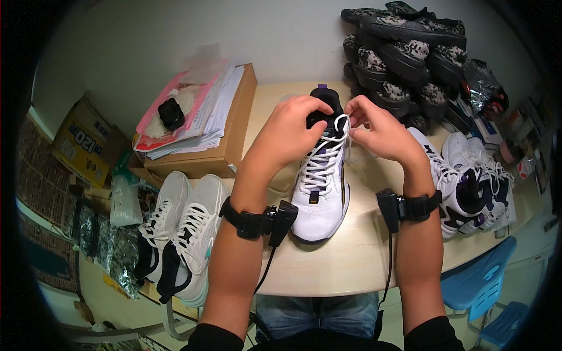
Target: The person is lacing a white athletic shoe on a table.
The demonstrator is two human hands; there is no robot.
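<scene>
A white sneaker with black and purple trim stands upright on the table in front of me, its toe towards me. White shoelaces cross its front. My left hand is at the left of the shoe opening, thumb and index fingertip apart, with no lace visible between them. On the other side, my right hand has its fingertips pinched at the upper lace, which loops up beside the black tongue. The curled fingers of the right hand partly hide the lace. Both wrists wear black straps with cabled devices.
A pair of pale grey sneakers stands at the left. Behind them, papers and pink folders lie on a cardboard box. Black camouflage-pattern shoes are piled at the back right. More white sneakers sit right, above a blue chair.
</scene>
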